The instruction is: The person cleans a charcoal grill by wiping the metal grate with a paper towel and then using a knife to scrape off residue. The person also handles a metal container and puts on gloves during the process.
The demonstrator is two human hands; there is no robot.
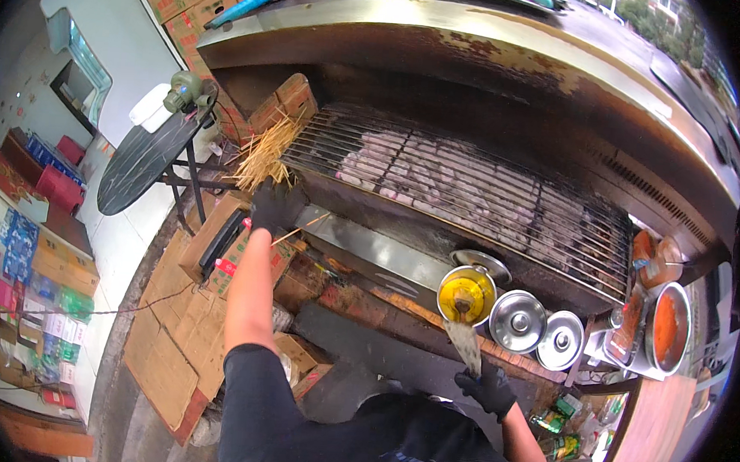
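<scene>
My left hand (271,206), in a dark glove, reaches to the near end of a pile of bamboo skewers (264,154) at the grill's left end. Its fingers point away from me, and I cannot tell whether they grip any sticks. In my right hand (489,389), also gloved, is the handle of a flat basting brush (464,342). The brush's tip is over or in a metal pot of yellow oil (467,289). A long charcoal grill (456,192) stretches before me, with ash-covered coals (432,174) beneath its bars.
Two lidded metal pots (518,322) (560,341) and a bowl of red-orange powder (665,332) stand right of the oil. A metal lid (480,264) leans behind it. Left are a dark oval table (153,161) and cardboard boxes (214,246). A metal hood (423,22) edges the grill's far side.
</scene>
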